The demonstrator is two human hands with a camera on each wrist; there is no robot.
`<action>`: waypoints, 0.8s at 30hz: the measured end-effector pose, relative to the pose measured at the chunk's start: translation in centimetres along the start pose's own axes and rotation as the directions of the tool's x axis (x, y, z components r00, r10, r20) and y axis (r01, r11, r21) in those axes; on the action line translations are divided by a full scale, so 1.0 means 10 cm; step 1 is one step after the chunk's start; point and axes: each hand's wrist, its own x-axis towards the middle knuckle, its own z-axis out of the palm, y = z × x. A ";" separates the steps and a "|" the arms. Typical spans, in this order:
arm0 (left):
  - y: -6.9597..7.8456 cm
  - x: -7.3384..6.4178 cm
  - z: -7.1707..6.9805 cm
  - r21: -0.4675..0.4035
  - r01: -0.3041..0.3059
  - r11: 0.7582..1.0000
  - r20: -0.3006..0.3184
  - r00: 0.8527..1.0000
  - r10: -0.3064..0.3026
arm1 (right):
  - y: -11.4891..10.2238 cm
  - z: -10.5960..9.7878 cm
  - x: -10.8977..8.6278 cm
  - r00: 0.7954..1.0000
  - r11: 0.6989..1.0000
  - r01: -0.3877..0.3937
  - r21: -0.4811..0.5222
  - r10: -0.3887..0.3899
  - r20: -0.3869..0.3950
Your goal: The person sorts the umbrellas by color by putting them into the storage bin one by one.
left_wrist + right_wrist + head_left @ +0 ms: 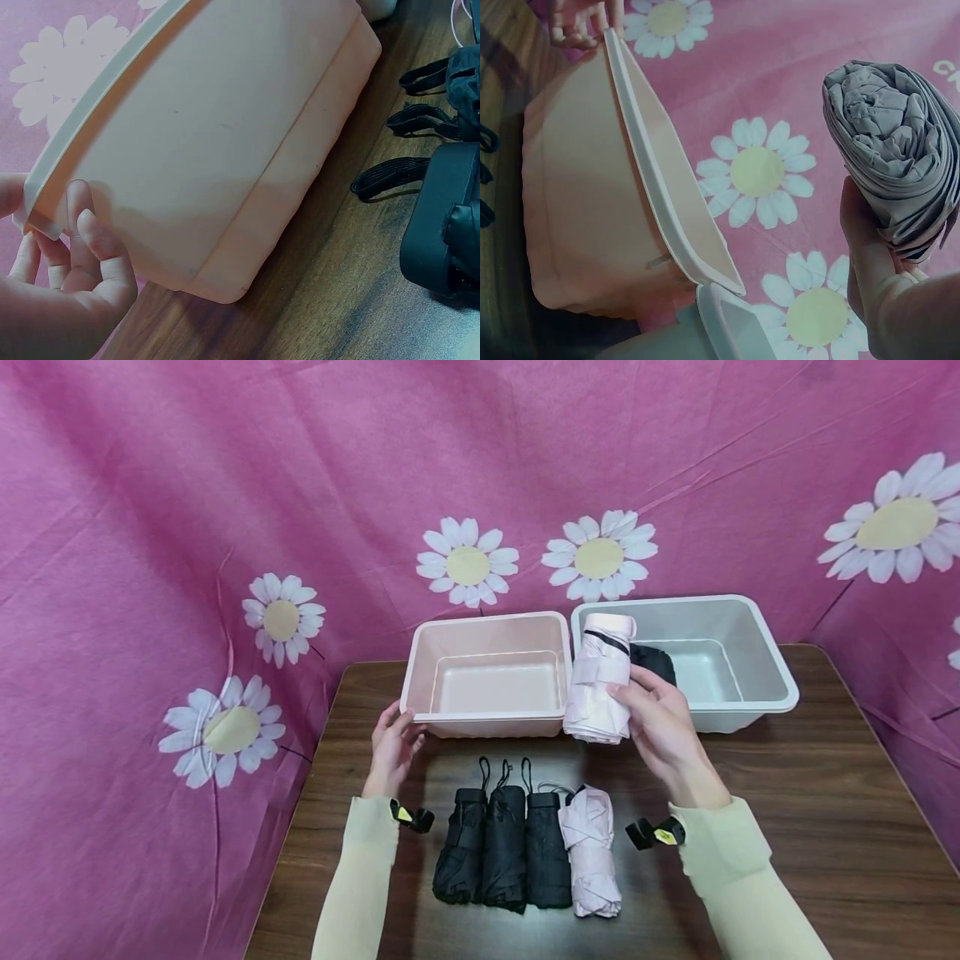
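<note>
A rolled pale pink folding umbrella (600, 681) with a black strap band is gripped by my right hand (663, 727), raised in front of where the two bins meet. Its bunched fabric end faces the right wrist view. My left hand (392, 747) holds the front left corner of the pink bin (491, 727), with fingers curled at the rim (56, 169). Nothing lies inside that bin. In the grey bin (780, 693) is a black folded umbrella (652, 664), partly hidden behind the raised one and my right hand.
Several folded umbrellas lie side by side at the table's front: black ones (504, 847) with wrist loops, then a pale pink one (591, 852) at the right. A pink daisy-print cloth (360, 510) hangs behind the wooden table (817, 793).
</note>
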 end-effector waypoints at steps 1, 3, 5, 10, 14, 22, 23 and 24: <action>0.00 0.00 0.00 0.000 0.000 1.000 0.001 1.000 0.000 | 0.00 0.00 0.02 1.000 1.000 0.004 -0.008 -0.004 -0.007; 0.00 0.00 0.00 -0.003 0.003 1.000 0.000 1.000 -0.003 | 0.00 0.01 0.05 1.000 1.000 0.004 -0.015 -0.005 -0.017; 0.00 0.00 0.00 -0.007 0.006 1.000 -0.001 1.000 -0.006 | -0.01 0.02 0.08 1.000 1.000 -0.002 -0.022 0.001 -0.028; 0.00 0.00 0.00 -0.005 0.006 1.000 0.003 1.000 -0.006 | -0.02 0.04 0.14 0.999 0.998 -0.017 -0.054 0.015 -0.048; 0.00 0.01 0.00 -0.004 0.007 1.000 -0.001 1.000 -0.007 | -0.02 0.08 0.19 0.998 0.997 -0.009 -0.077 0.005 -0.060; 0.00 0.00 0.00 0.005 0.009 1.000 -0.014 1.000 -0.009 | 0.02 0.14 0.33 0.995 0.997 -0.005 -0.076 -0.003 -0.102; 0.00 -0.01 0.00 0.006 0.010 1.000 -0.015 1.000 -0.010 | 0.03 0.15 0.34 0.994 0.997 -0.006 -0.082 -0.003 -0.109; 0.01 -0.01 0.00 0.009 0.010 1.000 -0.014 1.000 -0.010 | 0.03 0.15 0.36 0.993 0.996 -0.008 -0.091 -0.003 -0.117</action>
